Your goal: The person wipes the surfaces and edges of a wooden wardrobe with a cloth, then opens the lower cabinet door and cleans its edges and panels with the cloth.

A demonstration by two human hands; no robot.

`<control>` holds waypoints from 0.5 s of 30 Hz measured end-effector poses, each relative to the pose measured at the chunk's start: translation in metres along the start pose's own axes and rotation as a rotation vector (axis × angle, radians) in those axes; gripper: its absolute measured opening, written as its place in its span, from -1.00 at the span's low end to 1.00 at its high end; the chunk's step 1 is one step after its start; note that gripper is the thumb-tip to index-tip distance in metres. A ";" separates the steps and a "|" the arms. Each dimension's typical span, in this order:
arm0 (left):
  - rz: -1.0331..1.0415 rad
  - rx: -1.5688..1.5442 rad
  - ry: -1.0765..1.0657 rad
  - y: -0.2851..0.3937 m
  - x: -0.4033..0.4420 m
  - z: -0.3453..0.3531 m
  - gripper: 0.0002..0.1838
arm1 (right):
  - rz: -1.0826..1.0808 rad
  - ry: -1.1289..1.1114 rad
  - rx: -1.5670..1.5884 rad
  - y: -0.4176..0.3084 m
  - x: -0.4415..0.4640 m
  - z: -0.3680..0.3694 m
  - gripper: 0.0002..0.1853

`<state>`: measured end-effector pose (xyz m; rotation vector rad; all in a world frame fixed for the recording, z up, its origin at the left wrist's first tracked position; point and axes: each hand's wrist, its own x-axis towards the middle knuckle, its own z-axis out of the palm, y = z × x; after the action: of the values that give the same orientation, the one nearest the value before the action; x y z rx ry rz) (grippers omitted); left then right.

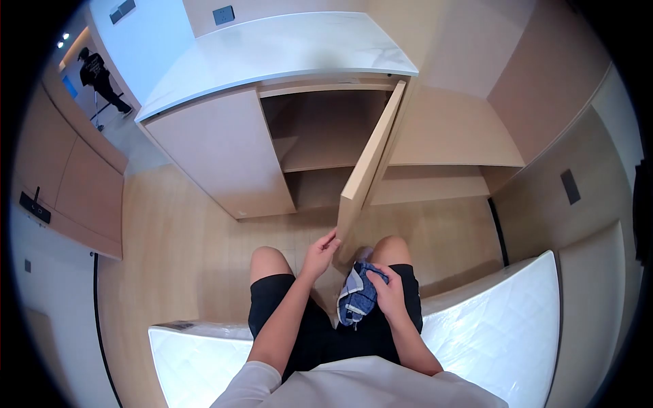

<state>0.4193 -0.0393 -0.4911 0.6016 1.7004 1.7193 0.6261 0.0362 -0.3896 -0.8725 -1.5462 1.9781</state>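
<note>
My left hand grips the lower free edge of a cabinet door, which stands swung out toward me. Bunched in my right hand is a blue checked cloth with pale edges, held over my right thigh. Behind the door, the wooden cabinet shows a dark interior with a shelf across it. Its left door is closed. A white marbled countertop lies on top of the cabinet.
I sit on a plastic-wrapped mattress. Right of the cabinet is a low open shelf. A wooden door with a dark handle stands at the left. Far off, a person in dark clothes holds a long-handled tool.
</note>
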 end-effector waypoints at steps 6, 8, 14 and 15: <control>0.007 0.446 -0.198 -0.004 -0.013 0.003 -0.60 | -0.064 0.057 -0.004 -0.009 -0.004 0.001 -0.76; -0.012 0.394 -0.246 -0.018 -0.019 0.006 -0.58 | -0.174 0.103 -0.109 -0.011 -0.002 -0.003 -0.73; -0.135 -0.186 -0.431 0.018 -0.050 0.007 -0.33 | -0.521 0.098 -0.608 -0.042 -0.001 -0.015 -0.59; -0.078 -0.147 -0.464 0.020 -0.057 0.008 -0.30 | -0.524 0.086 -0.630 -0.048 -0.001 -0.014 -0.58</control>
<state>0.4623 -0.0737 -0.4646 0.7831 1.2453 1.4907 0.6358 0.0566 -0.3454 -0.6588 -2.1193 1.0854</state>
